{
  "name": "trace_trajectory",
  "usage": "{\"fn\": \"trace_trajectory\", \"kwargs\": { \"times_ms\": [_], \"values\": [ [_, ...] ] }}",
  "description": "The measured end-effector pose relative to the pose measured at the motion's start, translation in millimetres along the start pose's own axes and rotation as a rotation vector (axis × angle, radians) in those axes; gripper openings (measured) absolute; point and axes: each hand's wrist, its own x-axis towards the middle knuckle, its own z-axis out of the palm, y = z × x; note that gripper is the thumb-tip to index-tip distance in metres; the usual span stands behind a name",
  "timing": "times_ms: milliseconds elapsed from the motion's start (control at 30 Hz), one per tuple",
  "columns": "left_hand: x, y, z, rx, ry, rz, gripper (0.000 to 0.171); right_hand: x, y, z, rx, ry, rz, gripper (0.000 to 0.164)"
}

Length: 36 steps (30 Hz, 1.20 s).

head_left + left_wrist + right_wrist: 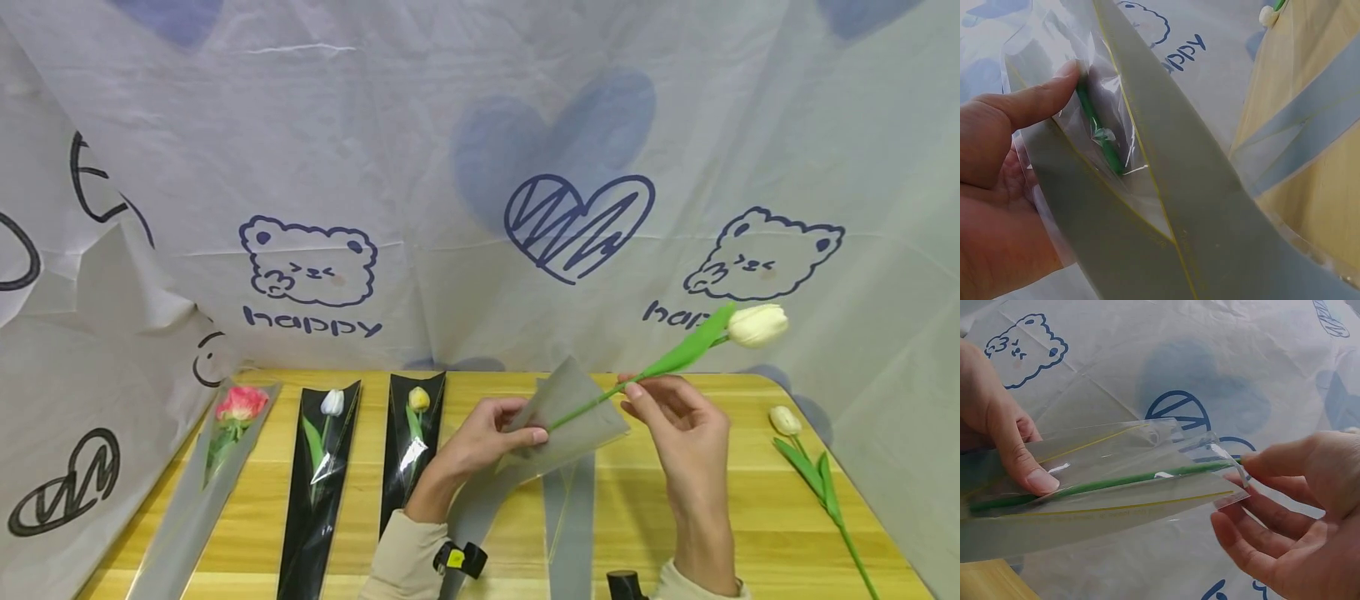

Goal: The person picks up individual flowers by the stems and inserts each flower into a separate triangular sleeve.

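White cloth printed with blue hearts and bear faces is hung behind a wood-grain table. Above the table, right of the middle of its far edge, a clear-fronted grey sleeve is held in the left hand, with the thumb laid across the front and the fingers behind. A white tulip is pinched by its stem between the thumb and fingertips of the right hand, whose other fingers are loosely bent. The lower stem is seen inside the sleeve; leaf and bloom are outside its mouth. Underneath, a spare sleeve is laid toward the near edge. Toward the left edge, a pink flower, a pale tulip and a yellow tulip are seen in wrappings of their own; a loose tulip is placed along the right edge.

The broad leaf might be caught on the sleeve's mouth and folded back if the stem were pushed in at a slant. The thin film could be creased or split by the stem's cut end, and the stem could be blocked by too firm a press of the left thumb.

"happy" can be read under the left bear; under the right one the word is partly covered by the leaf. Fine gold lettering along the sleeve's gold lines cannot be made out, and no brand is shown legibly.
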Motion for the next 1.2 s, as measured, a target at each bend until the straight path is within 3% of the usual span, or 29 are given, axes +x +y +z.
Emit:
{"fn": "trace_trajectory", "kwargs": {
  "times_ms": [233, 567, 1000, 1200],
  "values": [
    [-0.8, 2.0, 1.3, 0.028, 0.005, 0.011, 0.025, -1.7, 1.5, 0.2, -0.143, -0.087, 0.001, 0.016],
    [0.5, 2.8, 2.4, 0.069, 0.006, 0.037, 0.02, -1.2, 5.4, -2.0, -0.252, -0.192, 0.017, 0.017],
    [-0.5, 3.8, 2.5, 0.032, -0.003, -0.013, 0.026, -1.6, 4.8, -1.7, -0.193, -0.201, 0.003, 0.02],
    [-0.9, 8.3, 4.6, 0.047, -0.014, 0.023, 0.023, -1.4, 6.5, -2.7, -0.282, -0.263, 0.012, 0.015]
  ]
}}
